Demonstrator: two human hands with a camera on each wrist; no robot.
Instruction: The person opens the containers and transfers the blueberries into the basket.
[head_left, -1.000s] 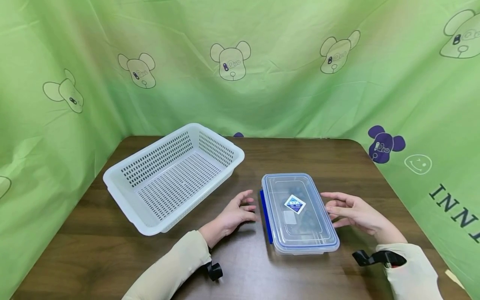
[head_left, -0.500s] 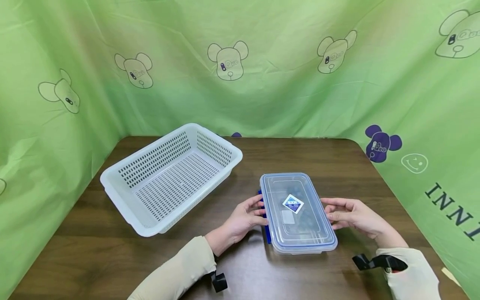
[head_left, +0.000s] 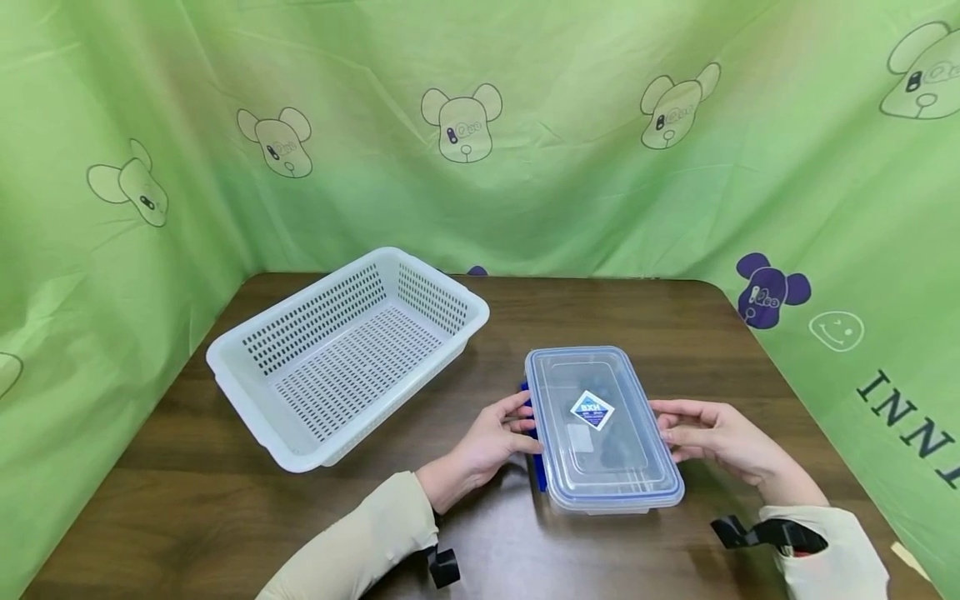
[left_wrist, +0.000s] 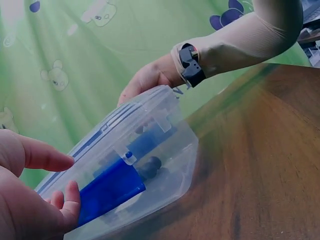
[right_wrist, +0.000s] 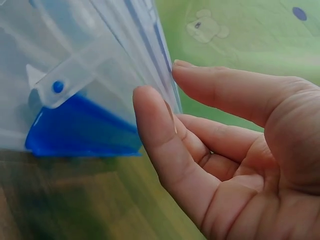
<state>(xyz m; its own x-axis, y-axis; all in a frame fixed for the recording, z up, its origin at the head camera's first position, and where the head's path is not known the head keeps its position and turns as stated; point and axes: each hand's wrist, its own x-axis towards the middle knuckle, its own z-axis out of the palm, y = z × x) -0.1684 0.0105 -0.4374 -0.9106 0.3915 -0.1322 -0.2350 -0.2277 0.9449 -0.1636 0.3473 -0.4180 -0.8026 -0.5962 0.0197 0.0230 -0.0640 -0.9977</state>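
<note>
I see the lidded box [head_left: 618, 442] on the bench [head_left: 585, 308], right of the basket [head_left: 248, 410]; left hand [head_left: 483, 442] loose at its blue latch [left_wrist: 112, 192], right hand [head_left: 720, 437] relaxed opposite. Probably light, stiff, slick (dark contents [left_wrist: 151, 167] may roll); I'd hold both long sides.

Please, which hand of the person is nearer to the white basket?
The left. The left hand is right of the white basket, at the near side of the clear box; the right hand is beyond that box.
</note>
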